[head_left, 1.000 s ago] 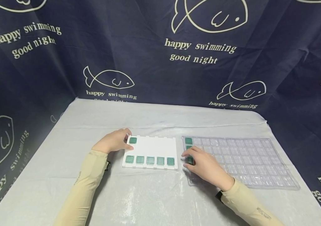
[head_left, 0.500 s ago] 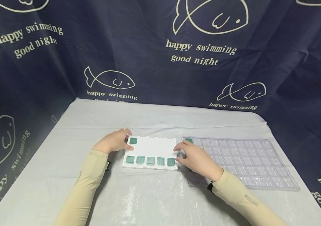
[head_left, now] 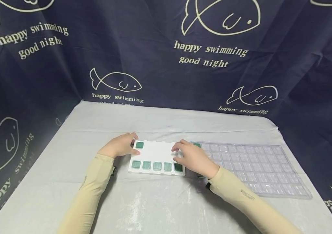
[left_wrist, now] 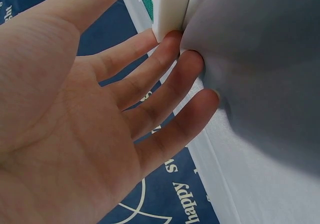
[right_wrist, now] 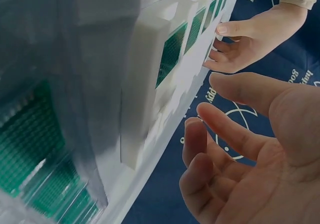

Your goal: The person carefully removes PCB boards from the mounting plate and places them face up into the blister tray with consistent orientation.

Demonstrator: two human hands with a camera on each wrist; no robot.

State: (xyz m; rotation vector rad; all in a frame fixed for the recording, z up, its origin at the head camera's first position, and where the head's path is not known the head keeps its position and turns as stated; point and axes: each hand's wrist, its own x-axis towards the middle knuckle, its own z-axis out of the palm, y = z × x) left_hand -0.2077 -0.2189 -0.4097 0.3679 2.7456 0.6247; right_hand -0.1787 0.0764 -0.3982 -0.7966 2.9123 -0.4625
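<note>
The white desk (head_left: 151, 201) carries a clear tray (head_left: 243, 157) and, just left of it, a white board (head_left: 155, 151). The left hand (head_left: 120, 144) pinches the board's left end, thumb on top, fingers at the edge. The right hand (head_left: 195, 159) hovers over its right end, thumb and index narrowly apart. 6 green squares (head_left: 157, 166) lie on the board: 5 along the near edge, 1 far left.

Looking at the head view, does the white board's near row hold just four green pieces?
No, five green pieces lie side by side along the near edge of the white board.
</note>
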